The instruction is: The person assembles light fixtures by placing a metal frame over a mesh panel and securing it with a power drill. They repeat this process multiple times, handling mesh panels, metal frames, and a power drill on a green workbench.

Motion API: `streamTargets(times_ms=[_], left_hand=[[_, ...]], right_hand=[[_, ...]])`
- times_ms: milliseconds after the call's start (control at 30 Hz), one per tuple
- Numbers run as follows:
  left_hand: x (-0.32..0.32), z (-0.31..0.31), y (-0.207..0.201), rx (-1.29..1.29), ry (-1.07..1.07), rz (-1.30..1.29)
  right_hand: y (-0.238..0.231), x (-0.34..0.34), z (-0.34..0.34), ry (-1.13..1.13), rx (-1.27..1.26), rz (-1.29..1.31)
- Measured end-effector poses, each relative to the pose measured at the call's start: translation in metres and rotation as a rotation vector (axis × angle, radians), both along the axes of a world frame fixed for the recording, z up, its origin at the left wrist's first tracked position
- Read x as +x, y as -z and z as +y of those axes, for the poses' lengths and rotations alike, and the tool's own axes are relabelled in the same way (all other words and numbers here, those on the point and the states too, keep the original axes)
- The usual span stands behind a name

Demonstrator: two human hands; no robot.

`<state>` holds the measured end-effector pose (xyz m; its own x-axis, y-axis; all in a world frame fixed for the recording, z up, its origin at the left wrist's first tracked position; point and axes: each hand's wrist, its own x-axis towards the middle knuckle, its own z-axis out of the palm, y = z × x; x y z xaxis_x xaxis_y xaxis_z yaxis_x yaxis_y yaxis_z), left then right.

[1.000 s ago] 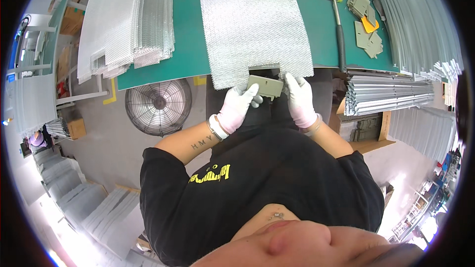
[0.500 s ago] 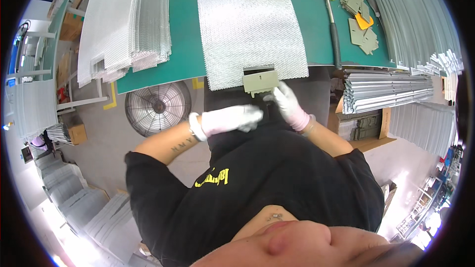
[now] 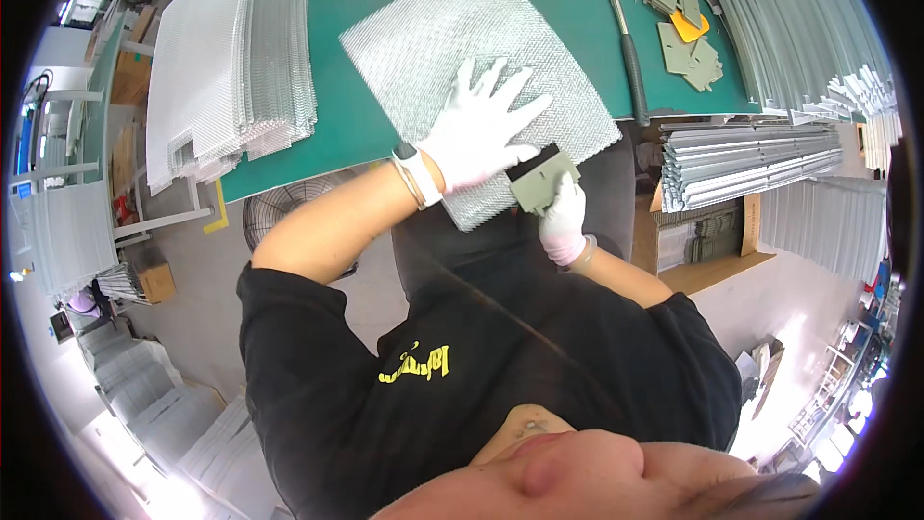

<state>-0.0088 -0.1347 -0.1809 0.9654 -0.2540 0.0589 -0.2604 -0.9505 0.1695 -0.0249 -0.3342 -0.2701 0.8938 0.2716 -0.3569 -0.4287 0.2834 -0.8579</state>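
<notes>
A silvery metal mesh sheet [image 3: 414, 48] lies turned at an angle on the green table, its near corner jutting past the front edge. My left hand [image 3: 481, 130], in a white glove, presses flat on the mesh with its fingers spread. At the sheet's near edge, beside a dark notch, sits a grey-green plate [image 3: 541, 185] with small tabs and a slot. My gloved right hand [image 3: 563, 217] grips this plate from the near side, thumb on top; the fingers beneath are hidden.
A rubber mallet [image 3: 624, 43] lies right of the mesh. Beyond it are more grey-green plates [image 3: 688, 53] and an orange piece [image 3: 689, 27]. Mesh sheets [image 3: 221, 58] are stacked at left, metal strips [image 3: 780, 29] at right. Below the table stand a floor fan [image 3: 274, 212] and a cardboard box [image 3: 717, 272].
The mesh sheet has turned from nearly square to the table to a slant. My left hand has moved from near my body onto the mesh, and my right hand has taken hold of the plate.
</notes>
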Motion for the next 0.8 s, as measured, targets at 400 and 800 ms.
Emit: streamTargets(times_ms=[400,800], left_hand=[[-0.007,-0.017,-0.004,0.054,-0.07,-0.006],[0.036,0.052,-0.023,0.168,0.193,-0.081]], right_hand=[[-0.009,0.011,0.024,0.147,0.217,0.075],[-0.035,0.098,-0.038,-0.988,-0.812,-0.976]])
